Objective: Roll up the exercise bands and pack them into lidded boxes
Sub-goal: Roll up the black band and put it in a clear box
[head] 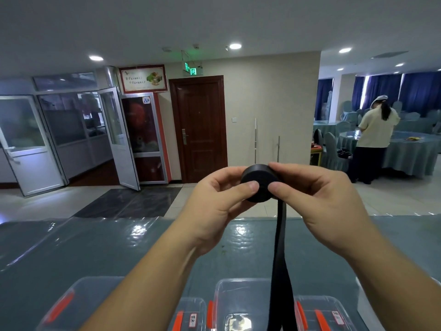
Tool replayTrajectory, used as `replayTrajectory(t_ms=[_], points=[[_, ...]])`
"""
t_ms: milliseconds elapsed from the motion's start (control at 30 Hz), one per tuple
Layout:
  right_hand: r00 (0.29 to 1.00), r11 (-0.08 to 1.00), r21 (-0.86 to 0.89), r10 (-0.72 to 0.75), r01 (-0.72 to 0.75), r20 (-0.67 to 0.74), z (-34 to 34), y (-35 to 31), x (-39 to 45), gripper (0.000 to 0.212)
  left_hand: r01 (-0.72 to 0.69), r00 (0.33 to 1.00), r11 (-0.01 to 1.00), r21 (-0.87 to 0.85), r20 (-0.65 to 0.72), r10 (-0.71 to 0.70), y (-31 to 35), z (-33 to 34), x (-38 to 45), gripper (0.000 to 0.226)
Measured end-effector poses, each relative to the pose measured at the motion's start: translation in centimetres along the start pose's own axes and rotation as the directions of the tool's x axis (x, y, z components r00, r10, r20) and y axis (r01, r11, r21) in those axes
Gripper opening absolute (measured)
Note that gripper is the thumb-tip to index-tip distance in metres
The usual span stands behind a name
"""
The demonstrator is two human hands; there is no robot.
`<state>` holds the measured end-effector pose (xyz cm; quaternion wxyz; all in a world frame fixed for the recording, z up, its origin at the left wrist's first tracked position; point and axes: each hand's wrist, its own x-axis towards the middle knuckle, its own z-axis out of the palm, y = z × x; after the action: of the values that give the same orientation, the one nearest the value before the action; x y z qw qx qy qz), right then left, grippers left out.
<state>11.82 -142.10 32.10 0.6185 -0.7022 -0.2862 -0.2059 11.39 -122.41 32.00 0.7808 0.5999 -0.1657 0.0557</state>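
While both the left hand [216, 199] and right hand [317, 199] pinch the black band roll [260, 182], thumbs and fingers clamped on it above the clear boxes [241, 297], rolling looks mid-step: wind in the hanging tail [280, 259] next.

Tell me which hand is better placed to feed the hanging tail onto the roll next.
Probably the right hand: the loose tail hangs from the band roll on its side, under its thumb. The left hand steadies the roll.

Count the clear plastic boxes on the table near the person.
4, all along the bottom edge: far-left box, small box, middle box, right box. Arms may hide more.
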Motion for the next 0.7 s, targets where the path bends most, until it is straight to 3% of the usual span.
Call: replayTrajectory(t_ms=[100, 133, 267, 367, 433, 567, 633, 700], points=[[0.993, 0.996, -0.081, 0.038, -0.029, 0.110, -0.6, -0.4, 0.6, 0.038, -0.026, 0.999, 0.959, 0.283, 0.034, 0.017, 0.7, -0.6, 0.4, 0.028], [0.994, 0.997, -0.075, 0.036, -0.028, 0.106, -0.5, -0.5, 0.7, 0.038, -0.033, 0.999, 0.953, 0.300, 0.036, 0.023, 0.9, -0.7, 0.5, 0.029], [0.999, 1.000, -0.021, -0.015, 0.015, -0.032, 0.3, -0.4, 0.4, 0.034, -0.031, 0.999, 0.998, 0.047, 0.011, 0.030, 0.7, -0.3, 0.5, 0.039], [1.000, 1.000, -0.018, -0.003, 0.003, -0.023, 0.5, -0.1, 0.1, 0.037, -0.002, 1.000, 0.997, -0.081, -0.028, 0.000, 0.0, 0.2, 0.3, 0.039], [0.999, 0.999, -0.036, 0.013, -0.011, 0.032, 0.0, -0.4, 0.4, 0.036, 0.007, 1.000, 0.999, -0.032, -0.015, -0.007, -0.1, 0.0, 0.2, 0.036], [0.987, 0.994, -0.105, 0.033, -0.017, 0.154, -0.8, -1.1, 1.2, 0.037, -0.051, 0.999, 0.938, 0.343, 0.035, 0.042, 1.1, -1.0, 0.4, 0.027], [0.996, 0.999, -0.039, 0.000, 0.003, 0.088, -0.5, -1.0, 1.2, 0.035, -0.062, 0.998, 0.958, 0.280, 0.033, 0.055, 1.3, -0.9, 0.4, 0.029], [1.000, 0.999, 0.038, -0.015, 0.015, 0.003, 0.0, -0.6, 0.9, 0.036, -0.041, 0.999, 0.996, 0.078, 0.014, 0.040, 1.0, -0.2, 0.3, 0.037]])
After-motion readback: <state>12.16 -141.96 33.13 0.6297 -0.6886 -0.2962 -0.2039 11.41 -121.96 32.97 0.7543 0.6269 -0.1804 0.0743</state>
